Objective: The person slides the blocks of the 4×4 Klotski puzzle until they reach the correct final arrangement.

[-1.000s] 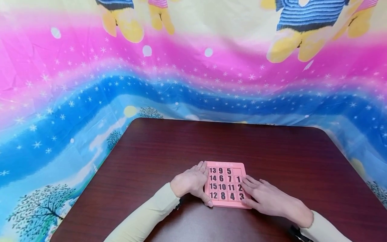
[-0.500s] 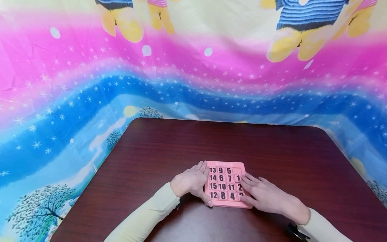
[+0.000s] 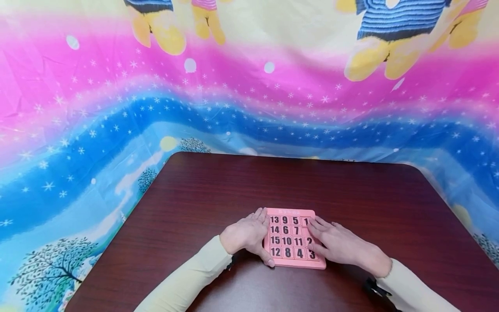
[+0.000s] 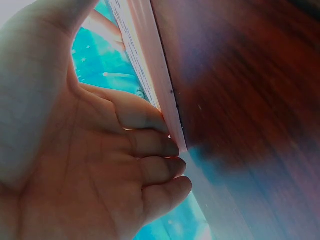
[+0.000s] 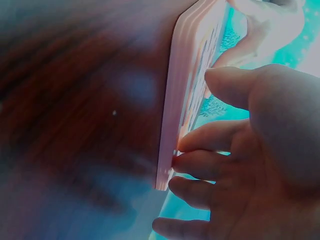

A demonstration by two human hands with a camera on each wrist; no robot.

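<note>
A pink number sliding puzzle point(image 3: 292, 262) lies flat on the dark table, its tiles printed with black numbers. My left hand point(image 3: 247, 234) lies along its left side, fingers nearly straight against the edge and thumb at the near left corner. From the right, my right hand point(image 3: 343, 245) reaches over the frame with extended fingers. Its fingertips touch the right column beside the 1 tile point(image 3: 306, 221), which sits in the top right corner. Below that tile is the gap, partly covered by the fingers. The right thumb rests near the 2 and 3 tiles. In the left wrist view, fingertips point(image 4: 172, 147) meet the puzzle's side.
The brown wooden table point(image 3: 218, 186) extends around the puzzle on all sides. Behind it hangs a colourful printed cloth point(image 3: 249, 99) with snowflakes and cartoon figures, close to the table's far edge.
The 1 tile has slid away from me into the top right corner, and the gap now lies below it. My right hand moved slightly up and left; the left hand stayed put.
</note>
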